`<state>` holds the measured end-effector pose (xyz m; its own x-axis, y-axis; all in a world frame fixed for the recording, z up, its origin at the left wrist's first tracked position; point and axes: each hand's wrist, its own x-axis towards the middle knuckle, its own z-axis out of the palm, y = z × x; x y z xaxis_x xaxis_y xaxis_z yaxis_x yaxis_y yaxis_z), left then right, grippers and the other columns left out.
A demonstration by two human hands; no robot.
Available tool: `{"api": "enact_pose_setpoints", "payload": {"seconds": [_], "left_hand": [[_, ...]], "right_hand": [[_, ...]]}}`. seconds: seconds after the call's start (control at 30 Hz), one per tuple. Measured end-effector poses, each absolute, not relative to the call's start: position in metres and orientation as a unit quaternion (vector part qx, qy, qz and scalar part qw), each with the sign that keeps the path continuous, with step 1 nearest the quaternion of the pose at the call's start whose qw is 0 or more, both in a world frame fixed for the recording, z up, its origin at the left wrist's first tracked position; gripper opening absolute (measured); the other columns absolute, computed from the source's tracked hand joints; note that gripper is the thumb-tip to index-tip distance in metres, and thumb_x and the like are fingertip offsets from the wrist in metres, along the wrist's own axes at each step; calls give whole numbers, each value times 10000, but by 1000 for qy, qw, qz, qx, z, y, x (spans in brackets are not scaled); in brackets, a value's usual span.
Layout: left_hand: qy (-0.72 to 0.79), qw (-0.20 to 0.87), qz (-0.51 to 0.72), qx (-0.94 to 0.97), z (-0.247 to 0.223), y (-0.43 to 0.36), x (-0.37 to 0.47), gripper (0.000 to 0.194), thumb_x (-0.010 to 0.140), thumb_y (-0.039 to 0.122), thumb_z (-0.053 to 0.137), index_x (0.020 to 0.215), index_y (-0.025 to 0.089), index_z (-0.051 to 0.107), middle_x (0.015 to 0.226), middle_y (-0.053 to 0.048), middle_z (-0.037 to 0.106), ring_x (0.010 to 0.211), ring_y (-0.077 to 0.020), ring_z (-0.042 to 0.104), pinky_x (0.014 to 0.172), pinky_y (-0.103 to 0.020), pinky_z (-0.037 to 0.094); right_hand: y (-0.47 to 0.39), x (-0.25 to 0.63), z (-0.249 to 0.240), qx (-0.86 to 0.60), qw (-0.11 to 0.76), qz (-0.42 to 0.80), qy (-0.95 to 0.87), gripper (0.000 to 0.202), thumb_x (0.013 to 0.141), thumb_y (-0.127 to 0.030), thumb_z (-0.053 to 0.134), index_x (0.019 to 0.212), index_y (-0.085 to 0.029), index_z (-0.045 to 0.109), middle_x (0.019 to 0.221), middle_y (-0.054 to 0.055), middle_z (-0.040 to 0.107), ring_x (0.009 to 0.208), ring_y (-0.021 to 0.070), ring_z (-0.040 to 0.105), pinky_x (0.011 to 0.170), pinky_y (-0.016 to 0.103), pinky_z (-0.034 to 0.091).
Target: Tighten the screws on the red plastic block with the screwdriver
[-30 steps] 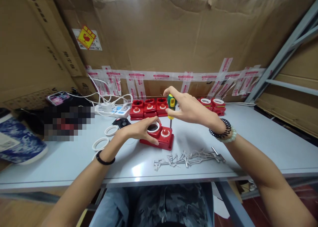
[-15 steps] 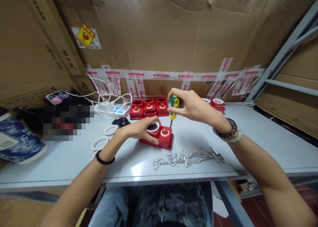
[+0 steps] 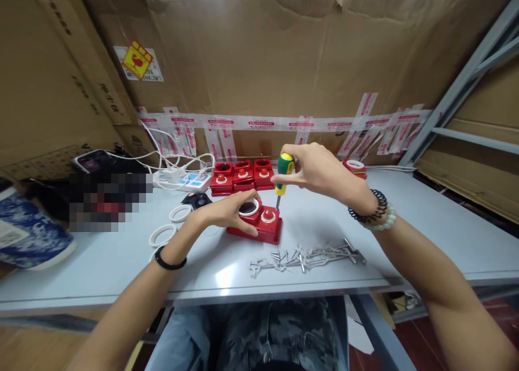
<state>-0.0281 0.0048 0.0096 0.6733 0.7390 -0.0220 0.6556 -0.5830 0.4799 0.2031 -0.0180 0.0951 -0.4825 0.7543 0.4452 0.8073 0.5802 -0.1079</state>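
A red plastic housing (image 3: pixel 261 231) with a round red knob and a white ring (image 3: pixel 250 207) lies on the table. My left hand (image 3: pixel 229 211) grips its left part, thumb at the front and fingers at the back. In my right hand (image 3: pixel 312 168) is a green and yellow screwdriver (image 3: pixel 285 168), held upright. Its metal shaft points down at the housing's back right corner; a screw under the tip is too small to see. Loose screws and metal rods (image 3: pixel 304 257) lie in a pile just in front of the housing.
Several similar red housings (image 3: pixel 243 179) stand in a row at the back, more at the right behind my right hand. Loose white rings (image 3: pixel 162 234), a power strip (image 3: pixel 190 180) with cables and a blue patterned cup (image 3: pixel 32 230) are at the left. Cardboard (image 3: pixel 251 63) walls the back.
My right hand has turned slightly at the wrist with the screwdriver, which stays at the same corner. My left hand keeps its hold on the housing.
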Motion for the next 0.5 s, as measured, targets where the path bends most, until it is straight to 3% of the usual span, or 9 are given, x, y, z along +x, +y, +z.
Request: {"api": "enact_pose_setpoints", "payload": {"seconds": [0.1,0.2,0.3,0.4,0.5], "left_hand": [[389,232,101,886,8,6,-29,757,607,622,739,1195,213,494,1253,-103,576,1133,-321,547,892,-352,448],[389,235,99,885,8,6,-29,738,615,621,737,1183,214,498,1253,-100,576,1125,-318,552,892,-351,448],[389,235,96,885,9,5,-29,722,616,620,737,1158,203,506,1242,-104,578,1112,-320,556,894,-357,447],[389,234,94,886,10,4,-28,705,620,628,731,1139,204,511,1230,-99,580,1098,-316,561,883,-353,452],[389,235,97,886,10,5,-28,700,614,638,728,1131,215,519,1215,-92,589,1090,-314,565,869,-348,459]], "right_hand": [[-18,197,88,-517,233,-141,-812,323,853,-483,569,927,-170,596,779,82,649,721,227,585,638,327,369],[-18,200,87,-402,252,-24,-880,369,880,-356,552,1212,-204,495,1089,96,647,919,222,606,761,339,427],[-17,210,90,-252,256,114,-926,391,878,-222,529,1262,-236,454,1267,71,563,1051,168,565,851,304,436],[-14,213,91,-252,264,153,-918,272,871,-254,559,1136,-202,534,1033,40,639,846,137,580,739,277,446],[-10,206,85,-369,315,65,-872,216,817,-361,645,913,-184,568,729,-16,589,614,108,479,586,255,376]]}}
